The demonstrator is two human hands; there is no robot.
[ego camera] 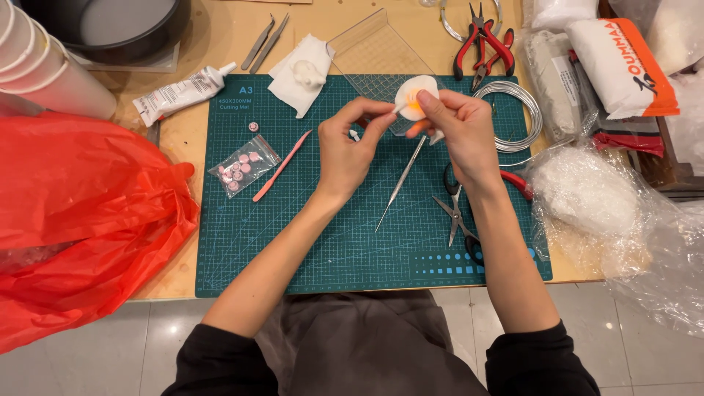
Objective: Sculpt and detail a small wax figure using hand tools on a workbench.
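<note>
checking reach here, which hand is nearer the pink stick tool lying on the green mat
Left. The left hand is up right of the pink stick tool, with a strip of mat between them. The right hand is farther right, beyond the left hand.

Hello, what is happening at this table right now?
A person is working with both hands above a green cutting mat. The right hand and the left hand together pinch a small white and orange disc. A thin metal needle tool lies on the mat under the hands, with scissors on one side and a pink modelling stick on the other.
</note>
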